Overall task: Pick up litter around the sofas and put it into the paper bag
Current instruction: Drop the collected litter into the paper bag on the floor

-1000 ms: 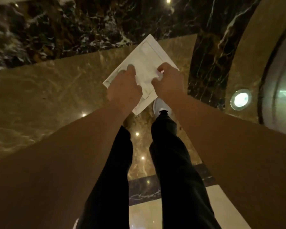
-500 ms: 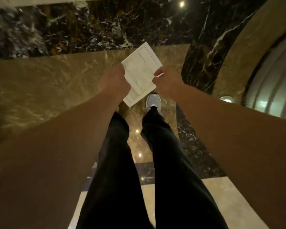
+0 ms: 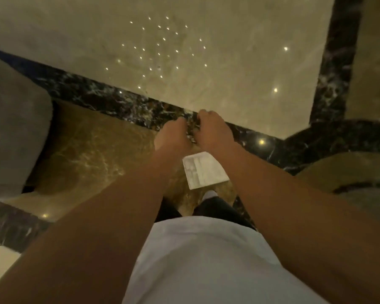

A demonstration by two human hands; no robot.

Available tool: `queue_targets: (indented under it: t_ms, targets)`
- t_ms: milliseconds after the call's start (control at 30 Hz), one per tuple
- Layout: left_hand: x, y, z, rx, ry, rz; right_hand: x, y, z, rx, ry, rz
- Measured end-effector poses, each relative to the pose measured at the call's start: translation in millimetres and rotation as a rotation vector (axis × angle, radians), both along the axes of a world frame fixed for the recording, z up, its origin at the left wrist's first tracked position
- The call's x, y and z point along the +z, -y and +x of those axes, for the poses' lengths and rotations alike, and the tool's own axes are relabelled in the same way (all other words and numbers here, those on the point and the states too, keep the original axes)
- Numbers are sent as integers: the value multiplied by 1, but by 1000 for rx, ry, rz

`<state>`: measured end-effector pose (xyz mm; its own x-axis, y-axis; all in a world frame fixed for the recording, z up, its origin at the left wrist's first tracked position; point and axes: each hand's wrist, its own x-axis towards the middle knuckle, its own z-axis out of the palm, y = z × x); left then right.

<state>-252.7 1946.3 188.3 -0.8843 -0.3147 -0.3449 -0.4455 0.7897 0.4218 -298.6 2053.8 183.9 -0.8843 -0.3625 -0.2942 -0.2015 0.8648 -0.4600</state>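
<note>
Left hand and right hand: mid-frame, side by side, fingers curled; whether either grips anything cannot be told. White paper bag: flat, below the hands, between the forearms. Grey sofa: left edge, on the marble floor.

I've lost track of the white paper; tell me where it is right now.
In the head view the white paper sits just below centre, between the two forearms, under the left hand and right hand, above the white shoe.
</note>
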Motion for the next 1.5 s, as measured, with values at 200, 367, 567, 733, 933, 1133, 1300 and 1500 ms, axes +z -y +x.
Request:
queue_targets:
  t_ms: [200,367,567,733,933,1133,1300,1500]
  targets:
    - [67,117,51,298,-96,-20,86,124,33,355,-159,-53]
    - [114,225,86,385,-181,-121,142,228,58,484,-305,-86]
    - [133,364,190,431,-205,-220,170,370,106,582,-379,-64]
    - [143,506,343,703,-126,-300,175,527,205,833,-385,-124]
    - [162,608,489,1065,-29,-472,187,666,329,1247,-391,-178]
    - [144,688,552,1169,45,-485,176,783,398,1451,-348,-174]
    - [132,785,577,1226,76,-429,158,902,425,1462,-338,-175]
    - [113,885,614,1254,119,-377,130,1013,453,1405,-301,-44]
